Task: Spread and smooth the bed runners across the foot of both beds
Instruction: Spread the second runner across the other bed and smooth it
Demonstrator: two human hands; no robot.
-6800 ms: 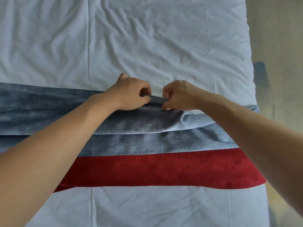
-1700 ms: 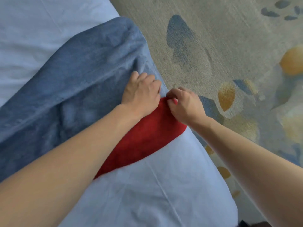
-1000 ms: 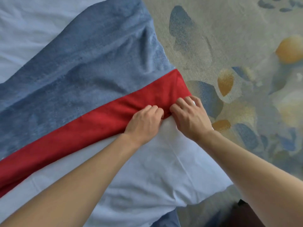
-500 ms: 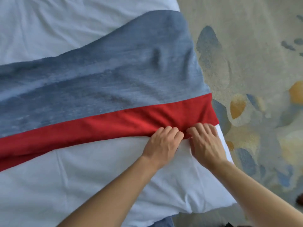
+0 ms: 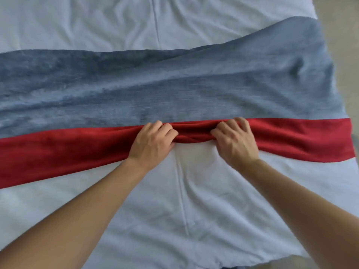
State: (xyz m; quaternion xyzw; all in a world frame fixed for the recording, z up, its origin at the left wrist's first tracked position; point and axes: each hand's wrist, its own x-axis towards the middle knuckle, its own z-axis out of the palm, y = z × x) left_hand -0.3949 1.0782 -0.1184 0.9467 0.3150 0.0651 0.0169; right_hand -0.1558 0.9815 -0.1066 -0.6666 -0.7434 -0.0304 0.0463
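Observation:
A bed runner (image 5: 174, 90) lies across the white bed (image 5: 184, 210), its wide part blue-grey and its near strip red (image 5: 68, 148). My left hand (image 5: 153, 144) and my right hand (image 5: 236, 140) sit side by side at the middle of the red strip, fingers curled into the cloth. Between them the red cloth is bunched into a small ridge and its near edge is pulled up off the sheet. The blue part is rumpled toward the right, with a fold near the bed's right edge.
The white duvet fills the view above and below the runner, with a seam down its middle. A strip of beige carpet (image 5: 347, 35) shows along the right side, past the bed's edge. The bed's near edge runs along the bottom right.
My hands have moved left from the runner's right end to the middle of the red strip and now bunch the cloth. The view has swung left, off the patterned carpet.

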